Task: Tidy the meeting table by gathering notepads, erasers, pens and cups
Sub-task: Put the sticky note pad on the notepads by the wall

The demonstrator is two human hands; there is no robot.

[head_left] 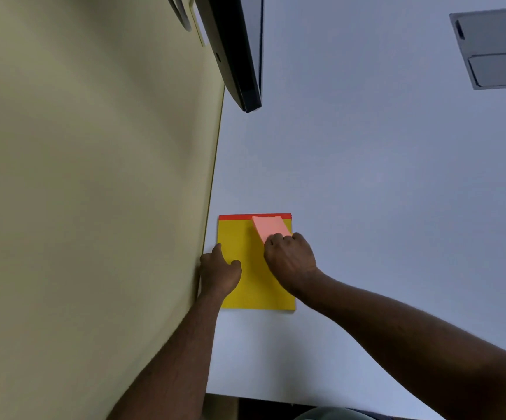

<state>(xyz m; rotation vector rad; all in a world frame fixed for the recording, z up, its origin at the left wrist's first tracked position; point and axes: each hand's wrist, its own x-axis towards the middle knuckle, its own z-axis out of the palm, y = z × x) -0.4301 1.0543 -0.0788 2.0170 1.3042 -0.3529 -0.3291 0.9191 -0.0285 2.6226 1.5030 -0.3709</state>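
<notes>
A yellow notepad (254, 286) with a red top strip lies flat on the white table, close to the wall on the left. A pink eraser-like block (268, 227) rests on the pad's upper right part. My right hand (289, 257) has its fingers closed on the block's near end. My left hand (219, 269) rests on the pad's left edge, fingers curled, thumb on the yellow sheet. No pens or cups are in view.
A pale green wall (94, 177) fills the left side. A black screen edge (239, 56) juts out above the table (366, 177). A grey hatch (497, 47) is set in the table at the top right. The table's near edge runs along the bottom.
</notes>
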